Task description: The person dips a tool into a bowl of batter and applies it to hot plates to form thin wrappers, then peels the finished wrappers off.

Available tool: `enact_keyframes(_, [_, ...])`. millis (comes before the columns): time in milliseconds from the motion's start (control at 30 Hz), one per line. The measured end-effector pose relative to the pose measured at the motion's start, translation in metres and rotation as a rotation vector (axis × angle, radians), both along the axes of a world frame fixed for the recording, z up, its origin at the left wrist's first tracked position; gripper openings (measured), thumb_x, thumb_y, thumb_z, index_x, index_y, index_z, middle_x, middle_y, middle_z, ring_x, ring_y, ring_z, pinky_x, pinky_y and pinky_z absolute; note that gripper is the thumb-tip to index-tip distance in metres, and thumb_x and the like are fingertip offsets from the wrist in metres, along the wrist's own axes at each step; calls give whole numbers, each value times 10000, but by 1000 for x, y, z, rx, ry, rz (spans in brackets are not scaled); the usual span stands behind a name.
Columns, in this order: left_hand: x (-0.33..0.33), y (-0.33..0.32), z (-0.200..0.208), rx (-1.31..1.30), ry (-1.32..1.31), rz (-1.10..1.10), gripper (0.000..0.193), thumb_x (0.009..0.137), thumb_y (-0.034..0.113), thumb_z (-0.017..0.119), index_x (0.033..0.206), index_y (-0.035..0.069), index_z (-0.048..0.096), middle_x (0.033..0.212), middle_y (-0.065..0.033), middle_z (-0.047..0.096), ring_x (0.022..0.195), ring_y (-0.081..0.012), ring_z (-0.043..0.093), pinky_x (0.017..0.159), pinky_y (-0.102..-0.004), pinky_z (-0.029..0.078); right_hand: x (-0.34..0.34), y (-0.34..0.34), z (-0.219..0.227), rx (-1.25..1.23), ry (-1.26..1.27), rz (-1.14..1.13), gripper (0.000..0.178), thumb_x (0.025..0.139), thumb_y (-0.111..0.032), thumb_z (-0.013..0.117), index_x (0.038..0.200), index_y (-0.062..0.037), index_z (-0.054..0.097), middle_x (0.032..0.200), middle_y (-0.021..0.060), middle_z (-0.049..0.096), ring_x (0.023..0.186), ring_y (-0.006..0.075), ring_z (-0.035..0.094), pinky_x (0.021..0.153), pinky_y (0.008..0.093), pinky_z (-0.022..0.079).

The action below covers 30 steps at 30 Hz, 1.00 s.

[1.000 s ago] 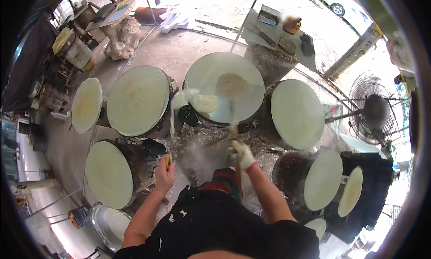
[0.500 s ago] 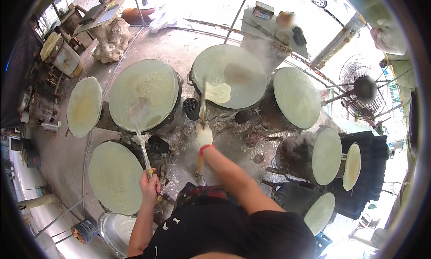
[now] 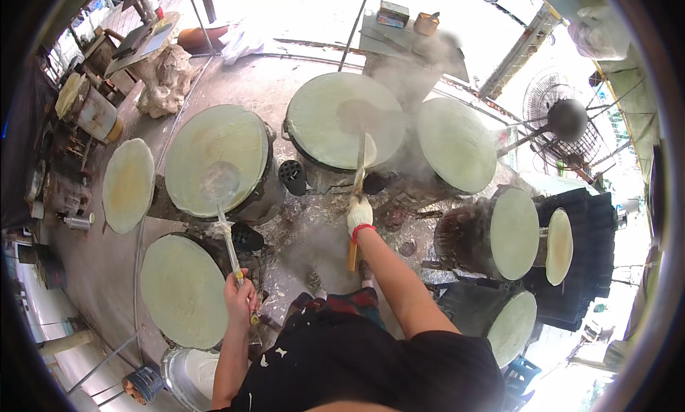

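Observation:
My left hand (image 3: 241, 294) grips the handle of a long ladle (image 3: 230, 244). Its round bowl rests over the lower part of a large round griddle (image 3: 214, 155) coated with pale green batter. Wearing a white glove and a red wristband, my right hand (image 3: 359, 216) is closed around a long wooden spreader (image 3: 361, 155). The spreader's blade reaches over another batter-coated griddle (image 3: 321, 119) at the far middle. A small thick patch of wet batter (image 3: 369, 149) lies against the blade's right side. Steam and a dark spot partly veil that griddle's surface near the blade tip.
More batter-covered griddles stand around me, at far right (image 3: 455, 144), right (image 3: 515, 234), lower right (image 3: 512, 330) and near left (image 3: 182, 291). A metal pot of white batter (image 3: 203, 373) sits at lower left. A standing fan (image 3: 567, 119) is at right. Black perforated briquettes (image 3: 292, 176) stand between griddles.
My right hand has moved right with the spreader, and the thick batter patch has shrunk and shifted toward the griddle's right side. My left hand still holds the ladle over the left griddle.

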<state>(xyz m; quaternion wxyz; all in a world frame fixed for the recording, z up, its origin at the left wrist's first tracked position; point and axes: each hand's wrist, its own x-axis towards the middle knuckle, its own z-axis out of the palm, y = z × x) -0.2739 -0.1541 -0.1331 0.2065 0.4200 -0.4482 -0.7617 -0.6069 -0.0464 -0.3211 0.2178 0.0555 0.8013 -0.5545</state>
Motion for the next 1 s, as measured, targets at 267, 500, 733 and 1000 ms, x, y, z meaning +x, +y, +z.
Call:
enact_keyframes(267, [-49,32,2,-17,2,-10,208,869,32,486,1073,41,449,562,-13,402,350,-76,342,327,-229,298,-23,72,37,-117,-111,299,243,881,-237,506,1002,-42,584,673,44,531,530,153,487,488,320,407])
enact_keyframes(500, [-141,82,3,45,30,-2,203,866,34,496,1064,47,454,589,-15,398,358,-80,362,328,-230,316,-108,112,9,159,199,765,302,870,-285,529,996,-15,578,753,106,593,663,220,537,615,366,451])
enact_keyframes(733, [-222,139,18,66,58,13,225,869,28,484,1092,38,456,592,-19,411,363,-81,368,343,-230,329,-201,149,70,117,53,596,373,869,-276,499,1108,3,558,951,256,618,929,388,584,798,417,445])
enact_keyframes(1000, [-273,171,30,66,29,39,244,860,31,492,1101,33,456,595,-23,420,358,-90,372,338,-239,331,-256,152,52,216,207,732,322,882,-279,485,1012,7,561,876,257,613,870,402,592,751,430,457])
